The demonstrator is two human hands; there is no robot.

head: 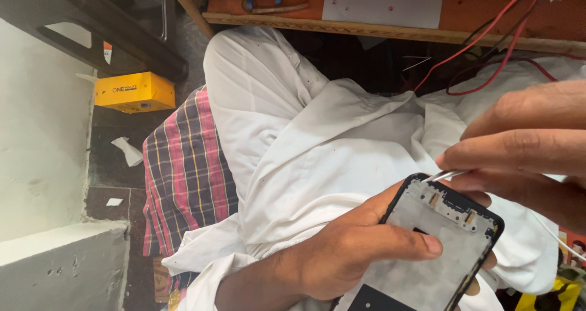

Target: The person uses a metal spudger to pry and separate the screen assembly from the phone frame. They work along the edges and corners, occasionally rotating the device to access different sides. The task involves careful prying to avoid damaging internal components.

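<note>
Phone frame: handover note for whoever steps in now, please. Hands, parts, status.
Left hand: cradles the opened phone frame from below, thumb across its grey inner face.
Right hand: pinches thin metal tweezers, tip at the frame's top edge.
Frame sits over the lap, above white cloth. Red wires hang behind.
Done: frame is open, inside exposed.
Left: work at the top edge; tip contact unclear.

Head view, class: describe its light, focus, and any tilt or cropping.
Head view: soft, even light without glare; the picture is turned sideways; the black-framed grey phone panel in the left hand is sharp; the right hand, pinching thin metal tweezers, is close, slightly soft and cropped.
</note>
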